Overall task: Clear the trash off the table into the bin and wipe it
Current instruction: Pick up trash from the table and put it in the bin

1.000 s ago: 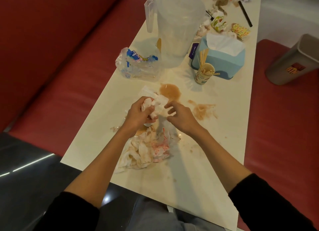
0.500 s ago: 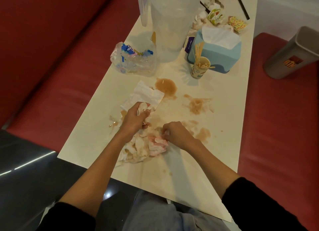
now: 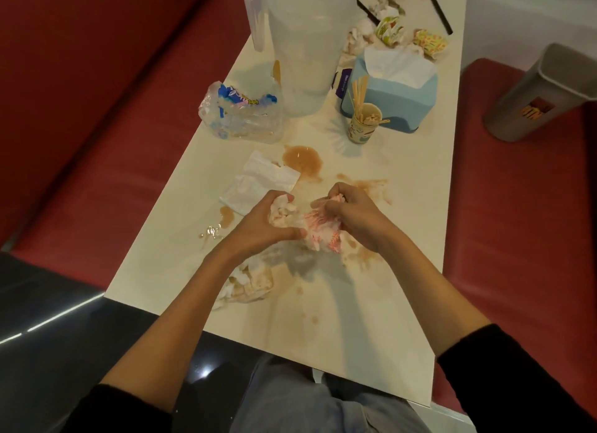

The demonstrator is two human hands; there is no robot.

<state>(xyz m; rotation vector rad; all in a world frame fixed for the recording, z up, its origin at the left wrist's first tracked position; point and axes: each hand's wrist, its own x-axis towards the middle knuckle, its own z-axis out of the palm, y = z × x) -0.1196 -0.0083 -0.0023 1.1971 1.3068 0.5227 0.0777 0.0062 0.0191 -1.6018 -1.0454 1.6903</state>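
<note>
My left hand [image 3: 258, 222] and my right hand [image 3: 358, 219] both grip a wad of soiled tissues and red-printed wrapper [image 3: 315, 230], lifted just above the white table [image 3: 403, 303]. More stained tissues [image 3: 250, 284] lie on the table under my left forearm. A flat white napkin [image 3: 258, 182] lies beyond my left hand, beside a brown spill [image 3: 302, 159]. Further smears [image 3: 371, 187] spread past my right hand. The grey bin [image 3: 542, 93] stands on the red seat at the right.
A clear plastic jug [image 3: 303, 41], a crumpled clear bag [image 3: 242, 116], a blue tissue box [image 3: 394, 93] and a paper cup of wooden sticks [image 3: 363, 125] stand further up the table. Crumpled wrappers [image 3: 410, 35] and black straws [image 3: 439, 10] litter the far end. Red benches flank both sides.
Both hands have come together and gathered the wrapper and tissues into one wad, lifting it up off the pile. My right hand moved up from the table.
</note>
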